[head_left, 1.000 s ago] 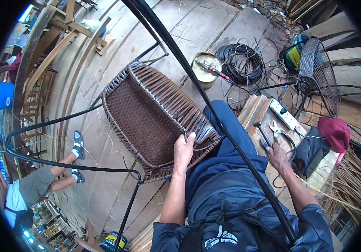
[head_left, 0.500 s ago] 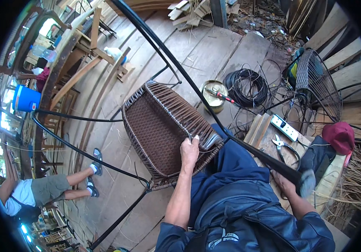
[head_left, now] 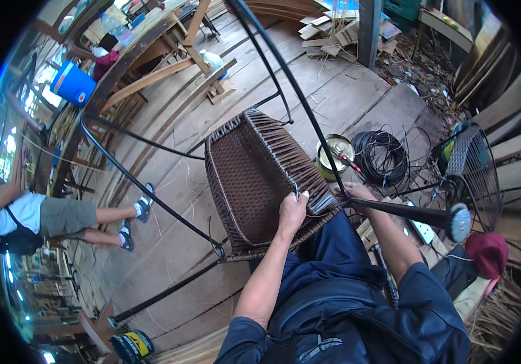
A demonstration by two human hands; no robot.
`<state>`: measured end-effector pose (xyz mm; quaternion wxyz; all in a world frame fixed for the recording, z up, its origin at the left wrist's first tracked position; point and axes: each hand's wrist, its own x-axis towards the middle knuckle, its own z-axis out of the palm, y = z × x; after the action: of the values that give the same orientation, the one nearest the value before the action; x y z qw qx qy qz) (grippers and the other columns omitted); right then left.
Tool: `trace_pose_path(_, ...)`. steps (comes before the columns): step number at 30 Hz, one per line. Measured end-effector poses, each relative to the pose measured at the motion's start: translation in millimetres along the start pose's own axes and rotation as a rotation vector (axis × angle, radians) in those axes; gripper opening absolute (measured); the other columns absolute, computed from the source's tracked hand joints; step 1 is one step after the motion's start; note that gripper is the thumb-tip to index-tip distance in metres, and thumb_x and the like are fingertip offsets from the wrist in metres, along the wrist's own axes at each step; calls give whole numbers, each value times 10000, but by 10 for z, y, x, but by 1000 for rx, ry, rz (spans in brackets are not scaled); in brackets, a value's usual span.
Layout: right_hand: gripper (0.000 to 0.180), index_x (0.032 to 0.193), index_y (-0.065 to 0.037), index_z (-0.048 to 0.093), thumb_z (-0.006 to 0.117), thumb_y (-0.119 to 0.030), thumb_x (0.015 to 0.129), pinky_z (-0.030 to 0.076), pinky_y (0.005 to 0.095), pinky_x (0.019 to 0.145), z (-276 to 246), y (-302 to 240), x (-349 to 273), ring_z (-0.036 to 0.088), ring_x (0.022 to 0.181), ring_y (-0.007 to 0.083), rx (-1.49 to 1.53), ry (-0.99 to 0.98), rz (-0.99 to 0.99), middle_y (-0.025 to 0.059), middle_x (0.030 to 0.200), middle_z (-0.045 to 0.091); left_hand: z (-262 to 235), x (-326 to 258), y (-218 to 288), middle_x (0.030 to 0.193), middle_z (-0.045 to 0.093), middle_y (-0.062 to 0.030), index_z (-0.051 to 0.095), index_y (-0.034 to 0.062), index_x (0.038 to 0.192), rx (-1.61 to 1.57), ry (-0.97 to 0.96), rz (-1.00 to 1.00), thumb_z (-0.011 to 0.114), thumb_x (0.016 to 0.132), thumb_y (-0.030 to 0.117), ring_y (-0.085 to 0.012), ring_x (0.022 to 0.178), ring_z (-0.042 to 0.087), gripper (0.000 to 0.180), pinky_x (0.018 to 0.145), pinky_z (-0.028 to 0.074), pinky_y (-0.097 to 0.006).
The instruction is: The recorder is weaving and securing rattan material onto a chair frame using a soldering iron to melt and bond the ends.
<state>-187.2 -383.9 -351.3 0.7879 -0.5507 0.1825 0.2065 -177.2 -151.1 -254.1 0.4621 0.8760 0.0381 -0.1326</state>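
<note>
A brown woven wicker chair (head_left: 242, 176) lies tilted in front of me, its black metal frame (head_left: 309, 115) spreading around it. My left hand (head_left: 292, 213) is closed at the rim of the weave, thumb up, pinching a thin wicker strand against the edge. My right hand (head_left: 360, 195) has its fingers closed by the chair's near right corner, next to the metal tube. The tube and the weave partly hide those fingertips, so what they hold cannot be made out. The chair's lower edge rests against my legs.
Beyond my right hand are a tin (head_left: 335, 151) with a red-handled tool on it and a black coil (head_left: 381, 159). A standing fan (head_left: 472, 164), white power strip (head_left: 421, 230) and dark red cap (head_left: 486, 255) are at right. Another person (head_left: 66, 212) stands at left.
My right hand has risen from low on the right, beside the cutting pliers, to the chair's corner. My left hand keeps its grip on the rim. The whole view has shifted.
</note>
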Motion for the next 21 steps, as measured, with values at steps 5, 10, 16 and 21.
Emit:
trace_pose_path(5,238,833,-108,649,692,-342,840,359,218,557,244,-94,107,472,595,66,-108,-112,40,-47,682,549,-54,11,-119,829,613,-324,604,-81,834,34,18,41,550,884,361,-473,859,604,448,764,466,-495)
trace_pose_path(10,320,707,-132,569,693,-401,829,314,237,471,239,-219,165,429,509,76,-228,-155,31,-50,603,480,6,76,-239,861,614,-328,600,-86,862,-43,-40,83,548,888,347,-473,883,598,437,784,465,-492)
trace_pose_path(16,375,679,-131,520,673,-432,841,308,238,481,217,-203,171,400,522,74,-285,-161,29,-57,600,442,-74,0,-73,870,614,-327,600,-84,887,52,-86,29,555,892,359,-464,885,602,445,782,467,-490)
trace_pose_path(21,315,726,-112,572,659,-382,864,328,233,487,192,-233,180,438,534,74,-303,-174,31,-44,616,482,-244,-124,20,862,629,-297,605,-73,908,77,-116,19,555,899,369,-437,877,616,445,770,476,-467)
